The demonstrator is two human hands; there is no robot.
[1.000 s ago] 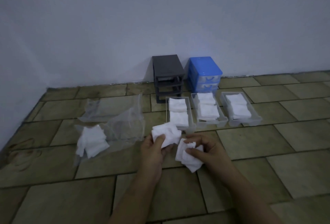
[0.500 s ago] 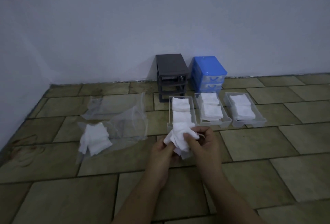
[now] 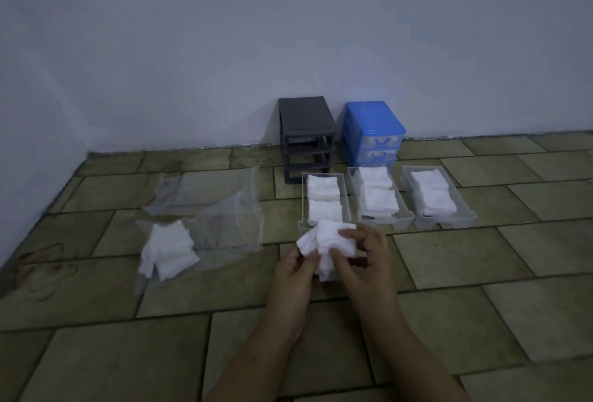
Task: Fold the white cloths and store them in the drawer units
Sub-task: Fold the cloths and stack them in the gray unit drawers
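Note:
Both hands hold a bunch of white cloths (image 3: 330,239) just above the floor, in front of the left clear drawer (image 3: 346,199). My left hand (image 3: 296,268) pinches its left corner, and my right hand (image 3: 364,257) grips it from the right with fingers curled over the top. Three clear drawers lie pulled out on the tiles, each with folded white cloths; the middle drawer (image 3: 402,218) and the right drawer (image 3: 465,218) sit beside the left one. Behind them stand a grey drawer unit (image 3: 306,132) without drawers and a blue drawer unit (image 3: 372,130).
A pile of loose white cloths (image 3: 168,251) lies on a clear plastic bag (image 3: 224,222) to the left. The floor is brownish tile. A pale wall (image 3: 288,32) runs behind the units and meets a second wall at the left.
Two cloths held apart a second ago were brought together into one bunch. Both hands moved up toward the left drawer and now hold the bunch between them.

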